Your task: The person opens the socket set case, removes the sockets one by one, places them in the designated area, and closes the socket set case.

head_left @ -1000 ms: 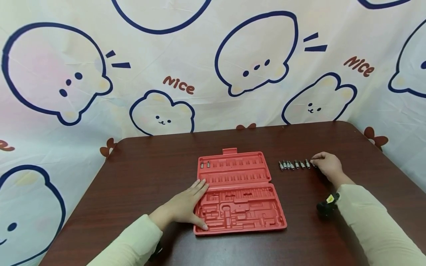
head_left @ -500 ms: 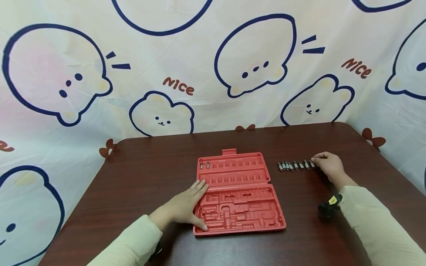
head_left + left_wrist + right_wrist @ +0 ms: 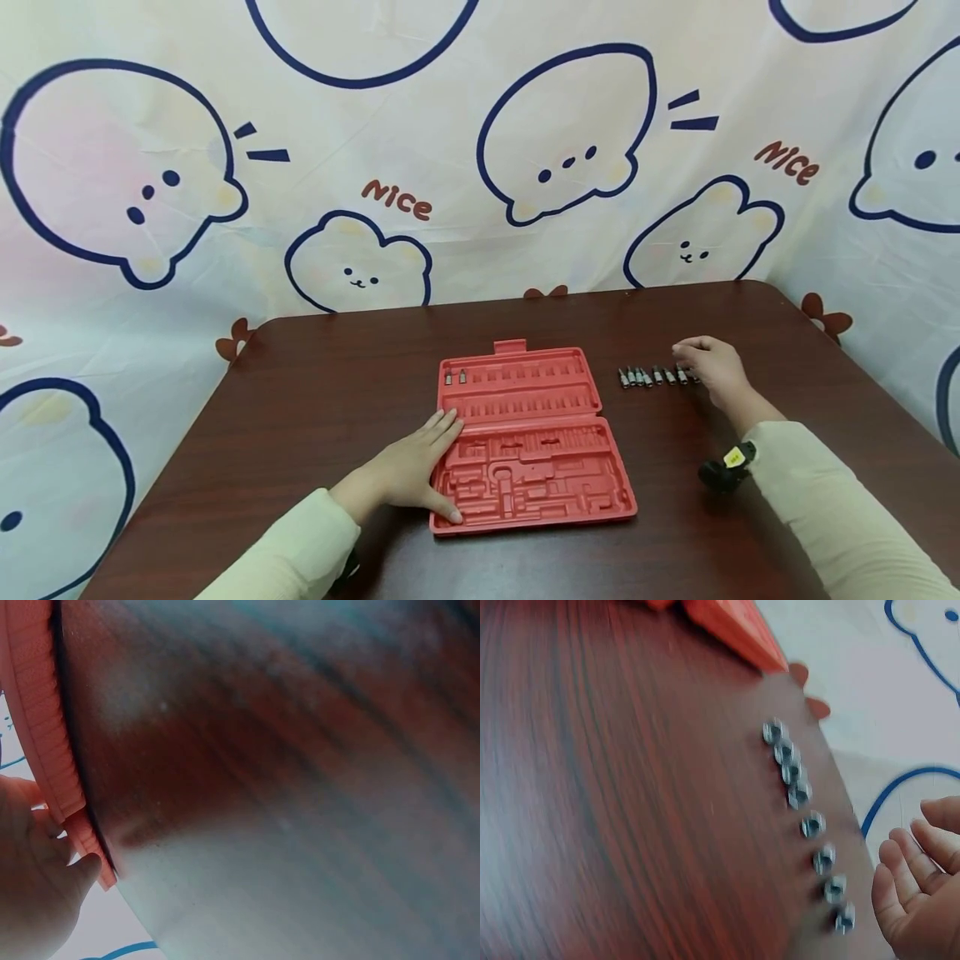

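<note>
A red plastic tool case (image 3: 534,525) lies unfolded on the dark wood table, its moulded slots facing up. My left hand (image 3: 408,471) rests on its left edge, fingers spread and thumb on the lower half's front corner. Two small metal bits (image 3: 462,377) sit in the upper half's left slots. To the right of the case, several metal bit sockets (image 3: 657,375) lie in a row, hollow ends showing in the right wrist view. My right hand (image 3: 716,371) is over the row's right end, its fingers loosely bent, and nothing shows between them in the right wrist view (image 3: 922,892).
The brown table (image 3: 330,367) reaches back to a white cartoon-printed cloth (image 3: 465,250) hung behind and at the sides. A dark wrist camera (image 3: 726,472) sits under my right wrist. The case's latch tab (image 3: 510,346) sticks out at its back edge.
My right hand has left the bit socket at the row's right end and shifted left above the row. My left hand stays on the case. The head view has turned slightly.
</note>
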`<state>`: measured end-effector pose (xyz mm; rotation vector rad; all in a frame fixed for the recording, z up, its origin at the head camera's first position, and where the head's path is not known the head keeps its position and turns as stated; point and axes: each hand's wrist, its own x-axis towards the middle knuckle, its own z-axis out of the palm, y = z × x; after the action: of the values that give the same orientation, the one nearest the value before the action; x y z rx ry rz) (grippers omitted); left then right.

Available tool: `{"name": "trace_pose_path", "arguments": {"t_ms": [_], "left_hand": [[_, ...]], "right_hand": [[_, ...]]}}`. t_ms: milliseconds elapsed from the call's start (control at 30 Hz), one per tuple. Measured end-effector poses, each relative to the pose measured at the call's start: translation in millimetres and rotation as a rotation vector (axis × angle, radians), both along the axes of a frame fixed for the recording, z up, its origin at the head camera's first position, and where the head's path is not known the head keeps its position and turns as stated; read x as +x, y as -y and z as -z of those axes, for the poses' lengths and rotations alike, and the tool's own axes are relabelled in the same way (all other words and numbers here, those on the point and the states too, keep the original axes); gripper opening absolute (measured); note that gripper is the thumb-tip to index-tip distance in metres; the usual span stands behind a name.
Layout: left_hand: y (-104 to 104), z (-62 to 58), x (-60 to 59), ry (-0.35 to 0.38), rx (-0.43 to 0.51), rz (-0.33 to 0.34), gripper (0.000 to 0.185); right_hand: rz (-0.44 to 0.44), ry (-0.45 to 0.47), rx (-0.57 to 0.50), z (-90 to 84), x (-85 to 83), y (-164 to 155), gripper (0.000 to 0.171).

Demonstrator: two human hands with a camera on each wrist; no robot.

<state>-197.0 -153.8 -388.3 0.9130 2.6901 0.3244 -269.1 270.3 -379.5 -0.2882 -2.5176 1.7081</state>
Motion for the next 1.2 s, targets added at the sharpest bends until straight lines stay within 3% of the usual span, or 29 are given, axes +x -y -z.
{"name": "trace_pose_path", "arguments": {"t_ms": [300, 833, 967, 1200], "left_hand": [[-1, -1.4, 0.7, -0.002, -0.011, -0.004, 0.116], [-1, -1.9, 0.5, -0.003, -0.014, 0.000, 0.115], [-2, -2.4, 0.0, 0.000, -0.012, -0.001, 0.115], [-1, -1.5, -0.2, 0.006, -0.027, -0.006, 0.116]], "right_hand": [[-0.109, 0.029, -0.136, -11.4, -1.8, 41, 0.029], [-0.276, 0.083, -0.239, -4.5, -11.3, 132, 0.028], [-0.319, 0.091, -0.235, -3.3, -13.7, 153, 0.026], [-0.393, 0.109, -0.122, 2.3, -19.4, 191, 0.024]]}}
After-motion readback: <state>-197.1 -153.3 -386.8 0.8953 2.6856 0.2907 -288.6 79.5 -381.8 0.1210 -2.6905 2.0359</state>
